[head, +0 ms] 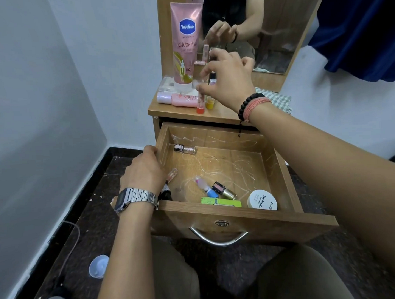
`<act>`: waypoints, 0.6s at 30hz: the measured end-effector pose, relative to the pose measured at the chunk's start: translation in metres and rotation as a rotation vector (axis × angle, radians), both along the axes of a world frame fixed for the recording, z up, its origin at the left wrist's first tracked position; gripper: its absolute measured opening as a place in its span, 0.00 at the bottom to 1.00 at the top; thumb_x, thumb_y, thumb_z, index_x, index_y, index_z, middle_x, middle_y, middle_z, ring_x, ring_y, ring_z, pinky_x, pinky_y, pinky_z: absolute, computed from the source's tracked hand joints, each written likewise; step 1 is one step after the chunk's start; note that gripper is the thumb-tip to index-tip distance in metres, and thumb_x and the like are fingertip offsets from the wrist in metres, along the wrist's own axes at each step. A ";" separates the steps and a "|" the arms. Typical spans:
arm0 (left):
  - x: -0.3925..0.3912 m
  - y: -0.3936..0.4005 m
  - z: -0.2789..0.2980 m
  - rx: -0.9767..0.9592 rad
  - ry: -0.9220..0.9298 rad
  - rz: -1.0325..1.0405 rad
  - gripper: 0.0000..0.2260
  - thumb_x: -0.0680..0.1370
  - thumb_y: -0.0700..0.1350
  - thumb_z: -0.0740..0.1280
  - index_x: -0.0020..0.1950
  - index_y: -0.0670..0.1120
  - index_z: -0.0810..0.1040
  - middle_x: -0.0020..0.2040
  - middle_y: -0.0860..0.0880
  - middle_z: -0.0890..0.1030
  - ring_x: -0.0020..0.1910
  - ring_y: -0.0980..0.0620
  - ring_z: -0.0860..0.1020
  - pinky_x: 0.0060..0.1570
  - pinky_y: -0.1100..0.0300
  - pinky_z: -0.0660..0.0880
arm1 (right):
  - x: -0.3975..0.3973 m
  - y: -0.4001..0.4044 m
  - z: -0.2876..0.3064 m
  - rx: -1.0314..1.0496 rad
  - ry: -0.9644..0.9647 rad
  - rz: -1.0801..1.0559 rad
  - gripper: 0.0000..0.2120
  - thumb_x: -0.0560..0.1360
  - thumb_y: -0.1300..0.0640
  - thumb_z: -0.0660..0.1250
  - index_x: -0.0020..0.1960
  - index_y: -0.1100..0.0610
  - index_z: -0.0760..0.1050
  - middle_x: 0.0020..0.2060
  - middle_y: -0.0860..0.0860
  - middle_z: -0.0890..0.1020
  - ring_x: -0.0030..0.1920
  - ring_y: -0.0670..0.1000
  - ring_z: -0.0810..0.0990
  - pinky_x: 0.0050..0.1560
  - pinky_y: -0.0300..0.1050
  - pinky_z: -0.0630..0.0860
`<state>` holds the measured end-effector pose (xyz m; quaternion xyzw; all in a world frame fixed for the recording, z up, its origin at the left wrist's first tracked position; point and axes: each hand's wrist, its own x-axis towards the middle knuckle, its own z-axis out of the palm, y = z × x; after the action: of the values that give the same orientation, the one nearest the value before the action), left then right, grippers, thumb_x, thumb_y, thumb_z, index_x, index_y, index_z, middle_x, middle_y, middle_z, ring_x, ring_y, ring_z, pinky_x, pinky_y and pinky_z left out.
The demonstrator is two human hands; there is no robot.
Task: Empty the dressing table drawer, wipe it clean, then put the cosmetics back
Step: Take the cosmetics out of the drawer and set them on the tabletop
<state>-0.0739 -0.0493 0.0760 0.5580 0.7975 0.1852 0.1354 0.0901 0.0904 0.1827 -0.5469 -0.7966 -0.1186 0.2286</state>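
The wooden drawer (239, 217) is pulled out over my lap. Inside lie a glitter nail polish bottle (185, 149), a pink tube (173, 173), a dark bottle (166, 191), a small blue-capped bottle (205, 187), a gold-and-black bottle (223, 189), a green tube (220, 202) and a white nail polish jar (262, 200). My left hand (145, 169) grips the drawer's left wall. My right hand (227, 81) is above the table top (224, 115) and pinches a slim red-capped tube (200, 103), which stands upright beside a yellow-capped tube (210, 103).
A tall pink Vaseline tube (187, 42), a pink bottle on its side (177, 98) and a clear box (167, 85) crowd the table's back left before the mirror (277, 23). A checked cloth (276, 99) lies at the right. On the floor are a plastic cup (98, 267) and a cable.
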 end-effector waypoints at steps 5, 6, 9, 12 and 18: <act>0.000 0.001 -0.001 -0.003 -0.001 0.003 0.19 0.78 0.43 0.59 0.68 0.52 0.67 0.60 0.44 0.77 0.55 0.39 0.76 0.43 0.52 0.67 | -0.012 -0.037 -0.017 0.112 0.162 0.313 0.09 0.73 0.57 0.62 0.48 0.48 0.80 0.55 0.43 0.79 0.56 0.46 0.75 0.55 0.42 0.61; 0.000 0.001 0.000 0.000 -0.001 0.004 0.18 0.78 0.43 0.59 0.68 0.52 0.67 0.60 0.44 0.77 0.55 0.39 0.76 0.43 0.52 0.67 | -0.016 -0.044 -0.025 0.003 0.143 0.407 0.11 0.72 0.59 0.61 0.47 0.49 0.80 0.50 0.43 0.81 0.50 0.46 0.77 0.54 0.43 0.68; 0.001 0.000 0.001 -0.006 0.009 0.002 0.18 0.78 0.43 0.59 0.69 0.51 0.67 0.61 0.43 0.76 0.56 0.38 0.76 0.44 0.53 0.67 | -0.024 -0.058 -0.056 -0.333 -0.050 0.464 0.13 0.72 0.60 0.61 0.49 0.50 0.81 0.47 0.45 0.84 0.43 0.47 0.79 0.46 0.45 0.77; 0.002 -0.001 0.003 -0.010 0.010 -0.002 0.18 0.78 0.42 0.58 0.69 0.51 0.67 0.60 0.43 0.77 0.55 0.38 0.76 0.43 0.53 0.67 | -0.024 -0.059 -0.089 -0.544 -0.244 0.415 0.16 0.73 0.61 0.62 0.58 0.50 0.79 0.55 0.49 0.81 0.51 0.50 0.79 0.47 0.42 0.74; 0.001 0.000 0.003 -0.014 0.004 -0.005 0.19 0.78 0.42 0.58 0.69 0.50 0.67 0.59 0.42 0.77 0.54 0.38 0.76 0.42 0.53 0.67 | -0.032 -0.065 -0.123 -0.612 -0.295 0.492 0.18 0.73 0.65 0.60 0.60 0.53 0.77 0.45 0.49 0.80 0.46 0.54 0.77 0.46 0.49 0.77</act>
<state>-0.0725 -0.0498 0.0789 0.5595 0.7976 0.1781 0.1380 0.0582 0.0256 0.0597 -0.3600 -0.9262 0.1046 -0.0392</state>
